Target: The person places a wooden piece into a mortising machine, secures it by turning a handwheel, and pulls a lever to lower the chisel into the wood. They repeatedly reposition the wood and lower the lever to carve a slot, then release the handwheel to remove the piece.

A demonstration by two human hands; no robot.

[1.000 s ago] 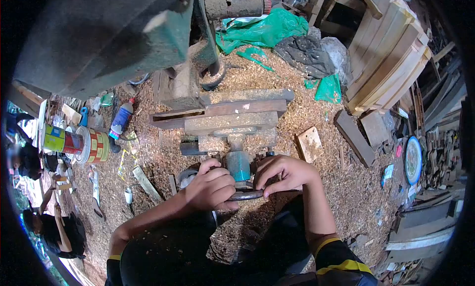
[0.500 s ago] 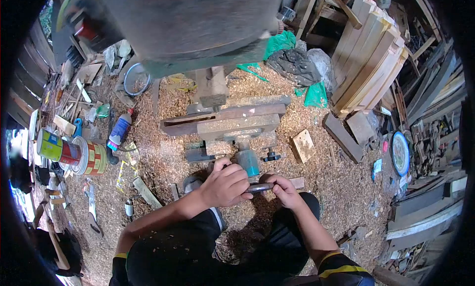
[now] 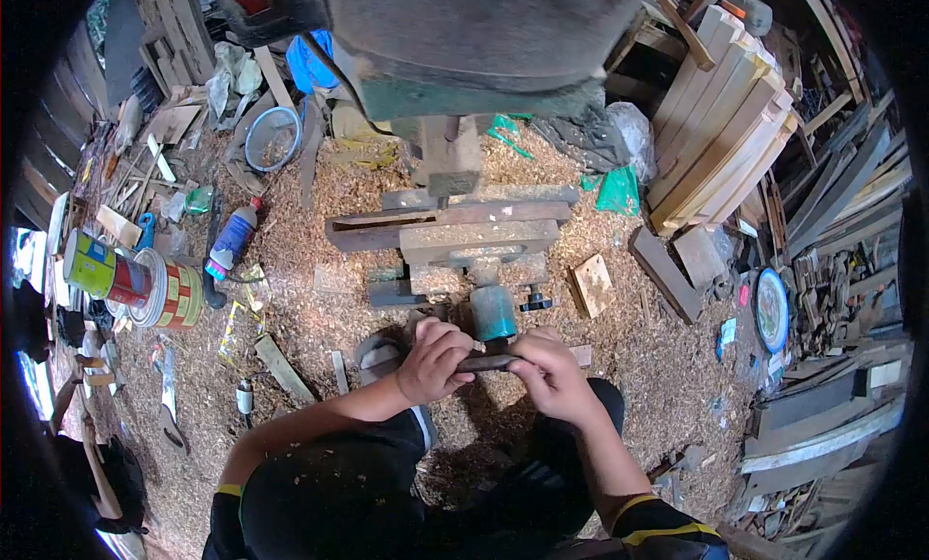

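My left hand (image 3: 437,360) is closed around the left end of a dark metal vise handle (image 3: 486,363). The right end of the same handle is gripped by my right hand (image 3: 554,374), with the thumb along it. Just beyond my hands is the vise's teal round screw housing (image 3: 494,313). The vise jaw (image 3: 479,241) presses against a dark wooden workpiece (image 3: 373,236) with a long slot cut in its left part. Over the workpiece hangs a heavy machine head (image 3: 474,37), its lower end close above the wood.
Wood shavings (image 3: 668,366) cover the floor. Paint cans (image 3: 172,289) and a blue bottle (image 3: 232,241) stand at left. On the right are stacked boards (image 3: 721,124), a wood block (image 3: 592,285), a dark beam (image 3: 666,274) and a round plate (image 3: 771,310).
The view has shifted, so the machine head appears farther right. The handle shows at a different tilt between my hands, and my right hand now covers more of its right end.
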